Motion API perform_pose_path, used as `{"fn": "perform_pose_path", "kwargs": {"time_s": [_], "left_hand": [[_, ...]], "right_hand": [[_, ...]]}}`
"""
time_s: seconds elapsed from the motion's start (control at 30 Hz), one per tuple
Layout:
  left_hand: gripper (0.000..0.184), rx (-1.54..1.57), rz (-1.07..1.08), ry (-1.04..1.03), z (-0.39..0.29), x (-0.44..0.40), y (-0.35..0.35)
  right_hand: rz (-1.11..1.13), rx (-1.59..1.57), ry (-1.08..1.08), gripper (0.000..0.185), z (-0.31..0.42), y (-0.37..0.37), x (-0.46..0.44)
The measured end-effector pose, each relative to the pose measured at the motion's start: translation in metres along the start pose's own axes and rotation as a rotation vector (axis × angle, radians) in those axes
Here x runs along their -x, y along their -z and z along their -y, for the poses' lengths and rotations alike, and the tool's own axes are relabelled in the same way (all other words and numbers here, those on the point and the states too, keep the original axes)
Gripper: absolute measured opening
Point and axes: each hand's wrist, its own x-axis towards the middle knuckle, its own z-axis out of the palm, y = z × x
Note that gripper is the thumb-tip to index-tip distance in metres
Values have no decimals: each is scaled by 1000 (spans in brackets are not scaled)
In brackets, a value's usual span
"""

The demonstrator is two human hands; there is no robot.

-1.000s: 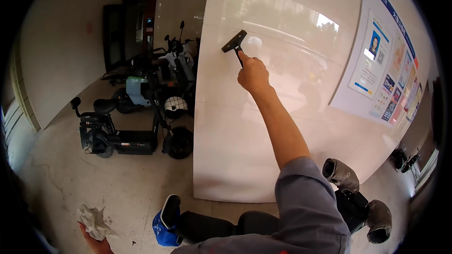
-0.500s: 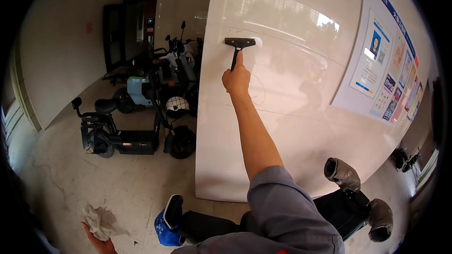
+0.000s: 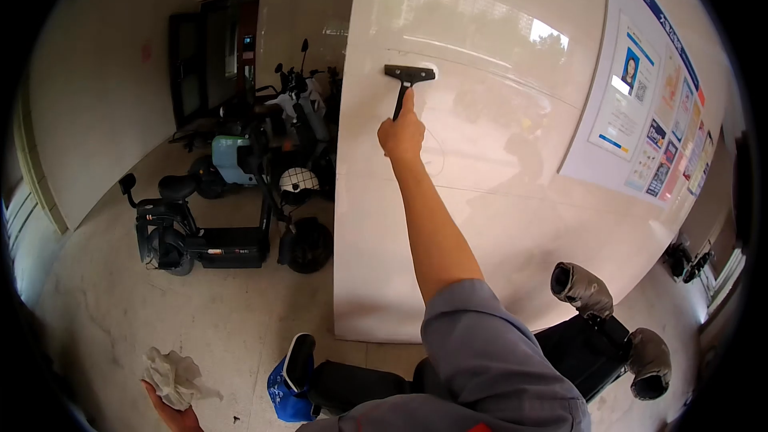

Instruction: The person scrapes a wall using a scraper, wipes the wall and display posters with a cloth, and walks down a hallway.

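My right hand [image 3: 402,133] is wrapped round the handle of a black scraper [image 3: 409,74], index finger stretched along it. The wide head of the scraper lies level against the glossy beige wall [image 3: 480,248], just beside a small whitish patch. Low at the left of the view, my left hand [image 3: 170,411] holds a crumpled pale cloth [image 3: 173,376] over the floor. Part of that hand is cut off by the frame's bottom edge.
A scooter with a black seat and covered handlebars [image 3: 582,290] stands close in front of me. More scooters [image 3: 232,246] are parked at the left near a dark doorway [image 3: 212,56]. A notice board [image 3: 640,104] hangs on the wall at the right.
Since the earliest frame, my right hand has moved left and the scraper head has turned from slanted to level. In the last half second both have barely moved. My left hand still holds the cloth.
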Motion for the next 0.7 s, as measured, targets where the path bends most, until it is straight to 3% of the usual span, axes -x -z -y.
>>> {"fn": "perform_pose_path", "kwargs": {"time_s": [0.03,0.1,0.2,0.27,0.3,0.37,0.47,0.57,0.6,0.67,0.7], "left_hand": [[61,3,7,-1,2,-1,-3],[53,106,401,37,7,0,-8],[53,80,490,-31,23,-11,-39],[55,-55,457,-101,36,-10,-84],[60,-97,442,-45,44,-8,-111],[50,-220,511,-65,58,-1,-176],[41,-143,678,-146,84,-11,-278],[38,-443,801,-705,108,-8,-390],[38,-399,814,-699,124,-15,-428],[40,-468,823,-899,155,-38,-498],[41,-465,795,-1136,165,-45,-530]], "right_hand": [[29,38,1,71,-5,0,5],[2,-1,40,71,-2,-4,-7],[10,-110,13,67,13,15,-5],[71,-336,112,66,-3,29,3],[75,-383,100,66,-13,44,25],[105,-496,54,66,-48,67,68],[178,-495,-106,68,-93,113,125],[81,-451,-205,68,-138,166,160],[48,-418,-237,67,-149,187,170],[-34,-388,-302,68,-167,231,187],[-93,-383,-314,69,-180,251,196]]}}
